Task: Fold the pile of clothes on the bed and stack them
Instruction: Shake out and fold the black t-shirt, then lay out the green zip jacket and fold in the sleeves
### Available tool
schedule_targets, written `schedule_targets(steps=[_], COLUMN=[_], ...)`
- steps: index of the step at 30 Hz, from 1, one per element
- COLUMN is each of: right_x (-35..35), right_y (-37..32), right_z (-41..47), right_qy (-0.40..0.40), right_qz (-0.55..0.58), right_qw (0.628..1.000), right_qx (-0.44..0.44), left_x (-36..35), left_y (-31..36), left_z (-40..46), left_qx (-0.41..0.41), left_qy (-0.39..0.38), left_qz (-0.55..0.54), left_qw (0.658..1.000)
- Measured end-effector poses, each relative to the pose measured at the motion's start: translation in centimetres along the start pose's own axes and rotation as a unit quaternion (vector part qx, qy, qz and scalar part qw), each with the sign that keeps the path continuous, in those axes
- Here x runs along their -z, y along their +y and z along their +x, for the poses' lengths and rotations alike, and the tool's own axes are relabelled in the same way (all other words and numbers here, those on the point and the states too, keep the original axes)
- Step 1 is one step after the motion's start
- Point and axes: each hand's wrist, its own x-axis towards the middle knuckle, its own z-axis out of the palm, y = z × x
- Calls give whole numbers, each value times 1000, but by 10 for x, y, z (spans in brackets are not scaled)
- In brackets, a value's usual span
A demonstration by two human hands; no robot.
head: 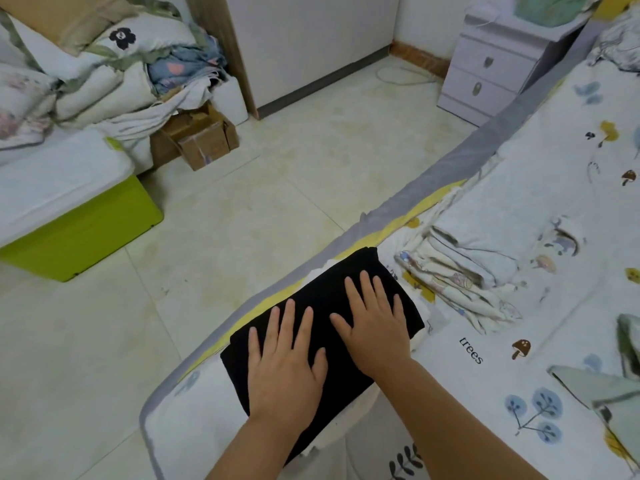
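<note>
A folded black garment point(332, 289) lies near the bed's left edge, on top of something white that peeks out beneath it. My left hand point(285, 358) presses flat on its near half, fingers straight and spread. My right hand point(375, 320) lies flat on its far half, fingers also straight. To the right, a folded patterned white garment point(450, 278) sits on the printed sheet of the bed point(519, 188). A pale green garment point(609, 393) lies unfolded at the right edge of the view.
The bed's grey and yellow border point(408, 202) runs diagonally beside a tiled floor point(259, 202). A lime-green storage box point(86, 233), a cardboard box point(202, 140) and heaped bedding point(86, 74) stand at the left. A white nightstand point(491, 64) is at the back.
</note>
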Motion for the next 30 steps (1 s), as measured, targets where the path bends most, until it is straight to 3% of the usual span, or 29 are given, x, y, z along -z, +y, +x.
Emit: schedule_targets(steps=[2, 6, 9, 11, 14, 18, 22, 30], right_x=[8, 29, 35, 36, 54, 79, 90, 110], right_y=[-2, -5, -8, -8, -10, -5, 11, 75], right_z=[0, -8, -21, -30, -47, -81, -123, -203], right_qy=[-19, -45, 69, 136, 169, 107, 17, -51], right_qz=[0, 26, 58, 72, 119, 126, 126, 129], right_qw=[1000, 999, 996, 988, 976, 985, 992, 977], right_qx=[3, 3, 15, 17, 71, 54, -16, -165], left_x=[-2, 27, 39, 50, 55, 80, 86, 96], left_y=[-3, 6, 8, 10, 10, 29, 58, 143], left_z=[2, 0, -1, -2, -2, -10, -17, -40], left_qx=[-8, -6, 6, -30, -91, -115, -175, -261], left_qy=[11, -53, -44, -8, 60, -4, -48, -119], left_qz=[20, 18, 29, -12, -28, -100, -72, -41], left_qw=[1000, 998, 999, 999, 994, 988, 981, 957])
